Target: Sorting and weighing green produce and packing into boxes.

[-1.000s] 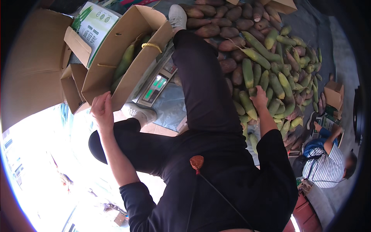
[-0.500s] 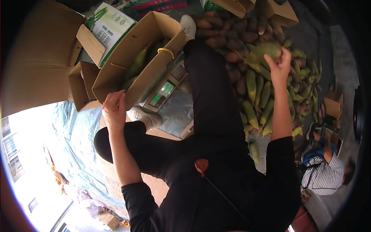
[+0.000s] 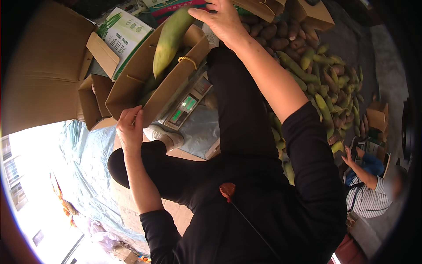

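Corn cob clamped in right fingers above box; left fingers grip its edge

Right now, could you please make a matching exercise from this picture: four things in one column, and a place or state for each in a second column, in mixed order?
Things:
1. green cob
2. left hand
3. scale
4. pile of cobs

Places or states:
A. lies on the ground at the right
B. sits under the open cardboard box, display lit
C. held by the right hand over the open box
D. grips the near edge of the open box

Pairs: 1-C, 2-D, 3-B, 4-A
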The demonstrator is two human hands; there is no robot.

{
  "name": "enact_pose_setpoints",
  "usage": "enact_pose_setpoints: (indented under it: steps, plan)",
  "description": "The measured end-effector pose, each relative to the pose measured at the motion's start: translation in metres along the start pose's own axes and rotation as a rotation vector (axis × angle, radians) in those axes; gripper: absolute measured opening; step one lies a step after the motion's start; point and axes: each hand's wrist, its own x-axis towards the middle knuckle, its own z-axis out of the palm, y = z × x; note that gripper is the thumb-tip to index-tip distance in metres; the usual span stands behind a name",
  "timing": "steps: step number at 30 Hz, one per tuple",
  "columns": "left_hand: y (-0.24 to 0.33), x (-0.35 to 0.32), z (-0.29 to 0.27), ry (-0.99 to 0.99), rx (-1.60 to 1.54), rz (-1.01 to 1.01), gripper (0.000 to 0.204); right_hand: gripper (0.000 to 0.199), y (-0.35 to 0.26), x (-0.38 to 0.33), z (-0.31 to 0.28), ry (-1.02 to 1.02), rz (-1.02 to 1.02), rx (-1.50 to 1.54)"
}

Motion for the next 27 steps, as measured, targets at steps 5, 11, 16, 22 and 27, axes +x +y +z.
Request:
enact_pose_setpoints:
  steps: [5, 11, 16, 22, 27]
  plan:
    - [-0.003, -0.001, -0.002, 0.044, 0.018, 0.061, 0.012, 0.046, 0.056, -0.039, -0.061, -0.009, 0.234, 0.02]
    - [-0.005, -0.005, -0.005, 0.012, 0.024, -0.03, 0.013, 0.027, 0.122, -0.147, -0.156, -0.008, 0.521, -0.193]
    - [-0.015, -0.004, 0.002, 0.006, -0.006, -0.041, 0.014, 0.021, 0.184, -0.273, -0.219, -0.174, 0.642, -0.623]
    - [-0.014, -0.001, 0.008, 0.014, -0.03, -0.028, 0.015, 0.013, 0.188, -0.354, -0.229, -0.242, 0.677, -0.844]
    - [-0.011, -0.002, 0.006, 0.017, 0.023, -0.023, 0.015, 0.015, 0.175, -0.36, -0.215, -0.191, 0.778, -0.799]
